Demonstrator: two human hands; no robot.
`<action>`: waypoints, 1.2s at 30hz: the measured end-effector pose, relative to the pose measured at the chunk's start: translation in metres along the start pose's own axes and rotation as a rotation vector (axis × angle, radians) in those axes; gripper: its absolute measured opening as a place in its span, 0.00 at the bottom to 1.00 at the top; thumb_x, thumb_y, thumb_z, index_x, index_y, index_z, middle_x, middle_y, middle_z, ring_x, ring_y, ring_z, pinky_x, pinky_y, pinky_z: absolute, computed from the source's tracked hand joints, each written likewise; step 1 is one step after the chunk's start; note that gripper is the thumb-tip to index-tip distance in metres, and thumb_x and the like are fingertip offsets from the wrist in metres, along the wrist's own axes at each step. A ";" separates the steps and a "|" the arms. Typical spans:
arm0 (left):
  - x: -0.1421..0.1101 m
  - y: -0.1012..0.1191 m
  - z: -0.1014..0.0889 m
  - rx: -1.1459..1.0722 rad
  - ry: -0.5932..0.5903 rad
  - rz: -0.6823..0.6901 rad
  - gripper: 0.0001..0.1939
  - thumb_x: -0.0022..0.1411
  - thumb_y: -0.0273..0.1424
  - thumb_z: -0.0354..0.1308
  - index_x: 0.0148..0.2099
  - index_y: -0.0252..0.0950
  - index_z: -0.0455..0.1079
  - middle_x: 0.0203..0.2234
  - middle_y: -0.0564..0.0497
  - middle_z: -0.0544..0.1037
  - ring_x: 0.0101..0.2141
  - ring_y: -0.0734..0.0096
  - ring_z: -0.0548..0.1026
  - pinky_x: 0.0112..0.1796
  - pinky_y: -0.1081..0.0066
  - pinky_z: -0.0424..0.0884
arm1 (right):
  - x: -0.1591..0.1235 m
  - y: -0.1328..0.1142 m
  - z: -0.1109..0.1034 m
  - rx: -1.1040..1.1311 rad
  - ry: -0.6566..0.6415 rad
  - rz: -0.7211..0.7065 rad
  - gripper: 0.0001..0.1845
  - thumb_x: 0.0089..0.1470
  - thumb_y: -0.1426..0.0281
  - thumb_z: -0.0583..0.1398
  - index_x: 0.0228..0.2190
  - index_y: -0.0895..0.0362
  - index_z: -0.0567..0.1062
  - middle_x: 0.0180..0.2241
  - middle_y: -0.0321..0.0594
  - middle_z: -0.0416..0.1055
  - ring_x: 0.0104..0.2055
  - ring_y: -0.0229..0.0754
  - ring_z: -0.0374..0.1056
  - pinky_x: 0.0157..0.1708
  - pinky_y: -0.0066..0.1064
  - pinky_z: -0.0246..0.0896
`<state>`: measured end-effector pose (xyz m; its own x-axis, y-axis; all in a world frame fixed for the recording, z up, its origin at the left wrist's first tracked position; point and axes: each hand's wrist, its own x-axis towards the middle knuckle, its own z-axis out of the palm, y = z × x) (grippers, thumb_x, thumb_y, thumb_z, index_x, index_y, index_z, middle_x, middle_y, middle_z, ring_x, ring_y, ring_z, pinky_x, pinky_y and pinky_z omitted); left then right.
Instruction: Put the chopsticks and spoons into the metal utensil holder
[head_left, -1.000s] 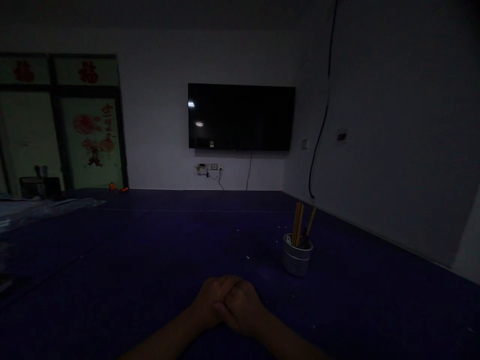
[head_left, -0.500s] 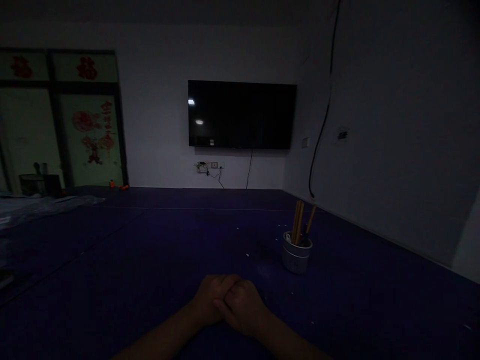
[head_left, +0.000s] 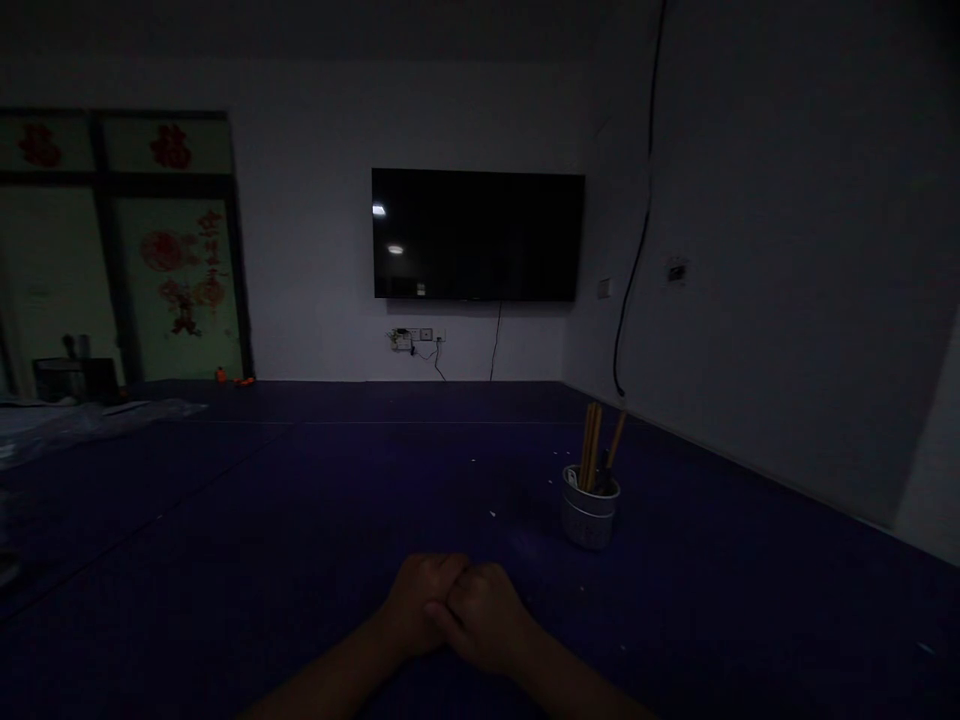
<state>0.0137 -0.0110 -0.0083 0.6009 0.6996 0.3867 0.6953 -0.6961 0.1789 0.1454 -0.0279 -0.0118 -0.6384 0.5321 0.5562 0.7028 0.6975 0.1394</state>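
My left hand (head_left: 418,603) and my right hand (head_left: 489,622) are clasped together low in the middle of the head view, above or on a dark blue tabletop (head_left: 315,520). Both are closed, fingers folded into each other, with the right thumb lying across the left hand. Whether anything sits between the palms is hidden. Beyond them to the right stands a grey cup (head_left: 589,522), apart from both hands. Several wooden sticks (head_left: 591,445), a dark slim item and something small and white poke up out of it.
Small white scraps (head_left: 493,513) dot the tabletop. Clear plastic sheeting (head_left: 112,425) lies at the left, with small orange objects (head_left: 244,381) at the far edge. A television (head_left: 478,235) hangs on the wall above sockets, and a black cable (head_left: 634,270) runs down the right wall.
The view has shifted slightly, so the cup and television appear a little further left and lower. My hands stay clasped in nearly the same spot.
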 end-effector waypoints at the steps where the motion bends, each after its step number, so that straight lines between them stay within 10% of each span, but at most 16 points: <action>1: 0.000 0.001 0.000 0.023 -0.006 -0.016 0.08 0.57 0.34 0.51 0.36 0.37 0.68 0.30 0.51 0.78 0.30 0.68 0.75 0.31 0.72 0.67 | 0.000 0.000 0.000 -0.002 0.000 0.003 0.20 0.57 0.62 0.51 0.26 0.58 0.77 0.25 0.42 0.76 0.27 0.41 0.71 0.25 0.29 0.56; 36: 0.002 0.007 -0.010 0.086 -0.127 -0.098 0.07 0.58 0.34 0.50 0.34 0.37 0.65 0.28 0.52 0.77 0.29 0.69 0.74 0.29 0.73 0.65 | 0.000 0.000 -0.001 -0.001 -0.043 0.020 0.24 0.60 0.59 0.48 0.25 0.59 0.77 0.26 0.42 0.76 0.27 0.41 0.71 0.24 0.30 0.54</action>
<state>0.0156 -0.0159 0.0032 0.5695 0.7821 0.2530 0.7810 -0.6108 0.1301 0.1454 -0.0286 -0.0106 -0.6372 0.5658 0.5234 0.7159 0.6860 0.1300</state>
